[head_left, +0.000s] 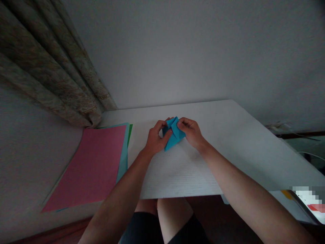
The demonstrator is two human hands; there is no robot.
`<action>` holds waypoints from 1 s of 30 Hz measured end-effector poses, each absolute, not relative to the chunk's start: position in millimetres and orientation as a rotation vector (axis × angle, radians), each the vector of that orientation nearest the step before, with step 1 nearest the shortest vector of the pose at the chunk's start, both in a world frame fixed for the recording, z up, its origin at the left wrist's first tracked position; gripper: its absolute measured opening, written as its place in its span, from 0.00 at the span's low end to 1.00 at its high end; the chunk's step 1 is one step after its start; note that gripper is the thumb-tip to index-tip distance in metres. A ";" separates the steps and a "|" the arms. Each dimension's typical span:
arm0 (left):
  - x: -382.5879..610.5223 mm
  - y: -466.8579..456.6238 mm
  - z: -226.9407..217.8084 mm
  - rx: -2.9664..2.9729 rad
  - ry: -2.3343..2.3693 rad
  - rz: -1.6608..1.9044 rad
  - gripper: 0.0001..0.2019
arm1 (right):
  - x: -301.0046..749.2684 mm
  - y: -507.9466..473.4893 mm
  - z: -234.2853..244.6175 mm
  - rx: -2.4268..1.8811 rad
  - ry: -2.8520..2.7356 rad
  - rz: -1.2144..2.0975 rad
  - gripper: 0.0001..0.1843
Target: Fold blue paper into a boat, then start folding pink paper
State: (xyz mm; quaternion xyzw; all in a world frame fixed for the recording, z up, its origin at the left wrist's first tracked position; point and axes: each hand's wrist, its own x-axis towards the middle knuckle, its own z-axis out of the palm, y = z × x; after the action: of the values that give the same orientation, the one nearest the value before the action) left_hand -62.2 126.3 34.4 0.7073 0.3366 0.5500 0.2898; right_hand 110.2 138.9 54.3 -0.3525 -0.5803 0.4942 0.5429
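Observation:
A small piece of folded blue paper (175, 136) is held between both hands above the middle of the white table (215, 125). It has several creased flaps, and a pointed corner faces down toward me. My left hand (157, 137) grips its left side, thumb pressed on the front and fingers partly hidden behind. On the upper right edge, my right hand (191, 130) pinches the paper between thumb and bent fingers.
Left of my hands lies a stack of coloured sheets, a pink sheet (93, 162) on top, light blue and green edges beneath. A patterned curtain (56, 61) hangs at the upper left. The wall (165, 54) stands behind the table. A device with a blurred screen (311, 203) sits at the lower right.

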 end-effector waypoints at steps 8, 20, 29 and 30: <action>-60.9 123.9 42.3 2.062 0.981 1.664 0.04 | 107.2 128.8 62.1 -0.970 -1.512 0.782 0.15; -65.2 124.6 41.3 2.265 0.938 1.612 0.05 | 106.4 128.8 68.5 -1.067 -1.531 0.815 0.11; -65.0 121.2 42.8 2.230 0.889 1.598 0.08 | 105.1 130.5 66.1 -1.111 -1.549 0.795 0.13; -64.4 120.9 42.9 2.210 0.877 1.596 0.08 | 105.1 129.8 66.3 -1.087 -1.564 0.778 0.14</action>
State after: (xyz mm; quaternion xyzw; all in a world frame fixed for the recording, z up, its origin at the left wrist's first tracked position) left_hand -64.4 120.9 42.9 0.7643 0.3035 0.5519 0.1387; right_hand 105.1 129.8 66.3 -0.4525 -0.6512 0.3238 0.5161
